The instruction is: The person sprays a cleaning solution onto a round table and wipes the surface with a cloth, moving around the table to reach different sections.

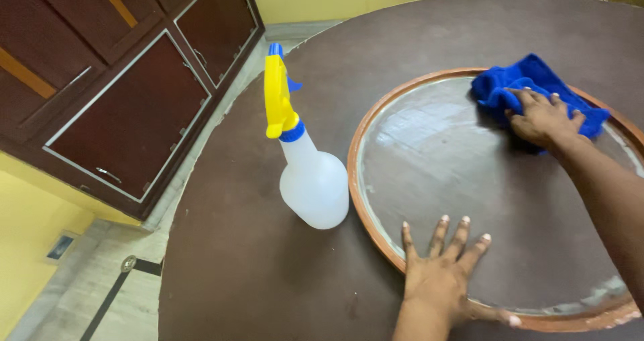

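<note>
While the left hand lies flat, fingers spread, on the round wood-rimmed mirror, the right hand presses a fluffy blue cloth down, fingers curled over it.

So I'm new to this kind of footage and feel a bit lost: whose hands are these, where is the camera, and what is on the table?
There is no machine here. The single picture comes from a camera worn on a person's head, looking down, so both hands belong to the wearer.

The surface is a dark brown round table. On it lies a round glass-topped disc with an orange-brown rim; its glass looks streaky.

The left hand rests flat, fingers spread, on the near edge of that disc and holds nothing. The right hand presses on a blue cloth at the far side of the disc.

Just left of the disc stands a translucent white spray bottle with a yellow and blue trigger head, untouched.

Beyond the table you see dark wooden cabinet doors and a pale floor.
</note>
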